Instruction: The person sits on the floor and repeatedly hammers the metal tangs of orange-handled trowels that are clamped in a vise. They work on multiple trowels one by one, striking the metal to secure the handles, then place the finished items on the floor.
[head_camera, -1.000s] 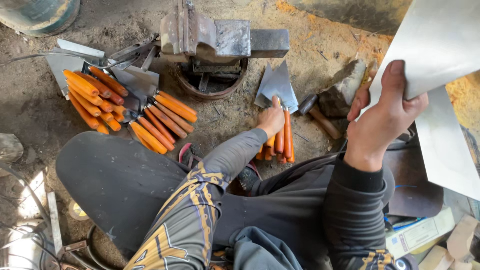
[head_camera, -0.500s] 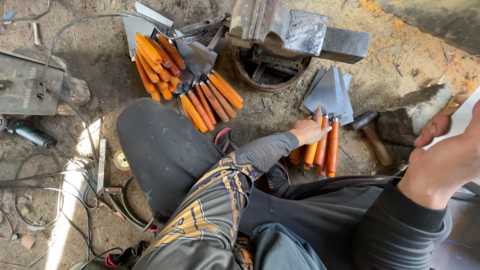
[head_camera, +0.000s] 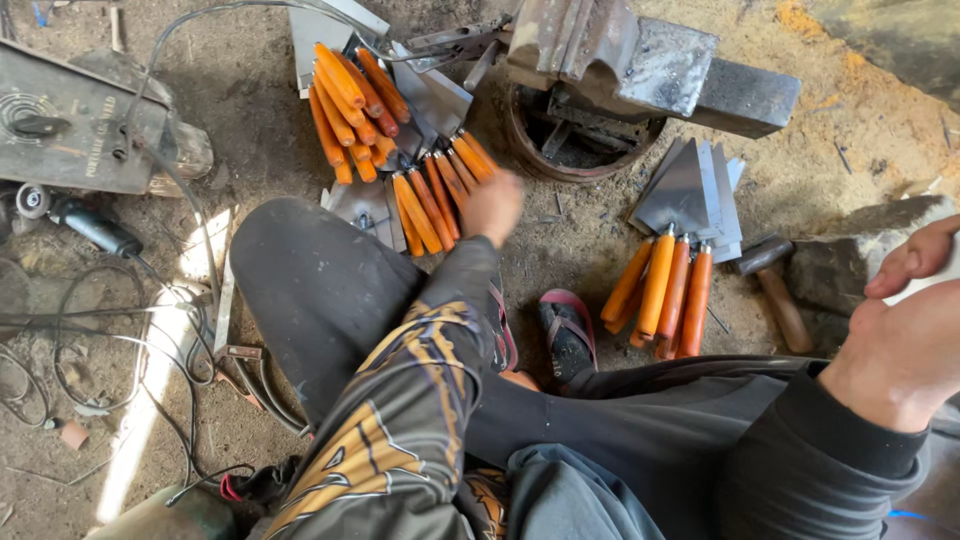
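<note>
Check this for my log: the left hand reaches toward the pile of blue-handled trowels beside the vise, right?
Not quite: in the head view the trowels have orange handles, not blue. The rest stands: the left hand reaches toward that pile beside the vise.

vise (head_camera: 640, 65) behind, trowel pile (head_camera: 400, 150) left, trowels (head_camera: 675, 250) right

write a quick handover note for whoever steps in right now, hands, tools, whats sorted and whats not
Left hand: empty as far as shows, blurred, at the handle ends of the big pile of orange-handled trowels.
Right hand: raised at the right edge, on a pale sheet that is mostly out of view.
Small pile of trowels lies right of the vise, by a hammer.
Done: two piles laid out. Left: the big pile is loosely heaped.
</note>
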